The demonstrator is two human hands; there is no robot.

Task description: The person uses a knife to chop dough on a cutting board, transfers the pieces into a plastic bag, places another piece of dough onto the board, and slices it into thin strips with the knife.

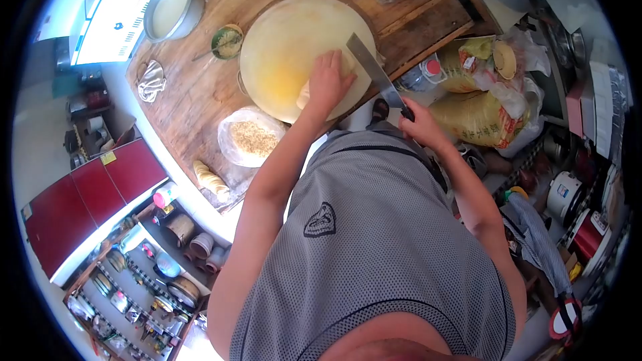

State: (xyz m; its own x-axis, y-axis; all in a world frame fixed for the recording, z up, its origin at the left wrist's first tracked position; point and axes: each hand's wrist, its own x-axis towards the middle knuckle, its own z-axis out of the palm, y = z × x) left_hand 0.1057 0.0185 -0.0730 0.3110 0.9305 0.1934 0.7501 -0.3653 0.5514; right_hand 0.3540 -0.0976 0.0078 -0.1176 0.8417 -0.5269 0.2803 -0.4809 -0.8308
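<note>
Two-handed apparent slicing set-up: left hand (327,79) open over dough (303,96) towards the board's (277,43) near edge, right hand (421,124) closed round a knife (372,65), cutting requiring finger clearance.

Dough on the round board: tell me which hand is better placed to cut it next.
Right, probably: the right hand grips the knife by its handle, while the left hand rests on the dough.
</note>
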